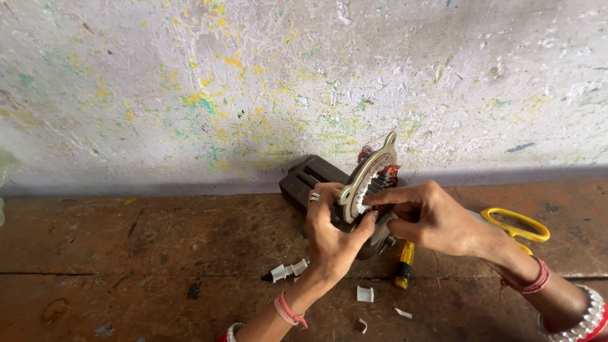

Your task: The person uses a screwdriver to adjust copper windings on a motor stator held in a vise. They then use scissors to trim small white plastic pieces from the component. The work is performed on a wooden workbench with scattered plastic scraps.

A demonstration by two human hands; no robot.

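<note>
Now the left hand (pixel 329 237) grips the round metal stator ring with copper windings (pixel 370 180), tilted above the brown counter (pixel 158 253) near the wall. The right hand (pixel 430 218) pinches its inner slots with fingertips, and yellow-handled scissors (pixel 516 225) lie beside.

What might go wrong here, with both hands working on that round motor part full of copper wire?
The thin copper windings could snag or break under the right hand fingers. The ring-shaped motor part stands tilted on edge, so it might slip from the left hand. The white slips scattered on the bench could get lost.
</note>
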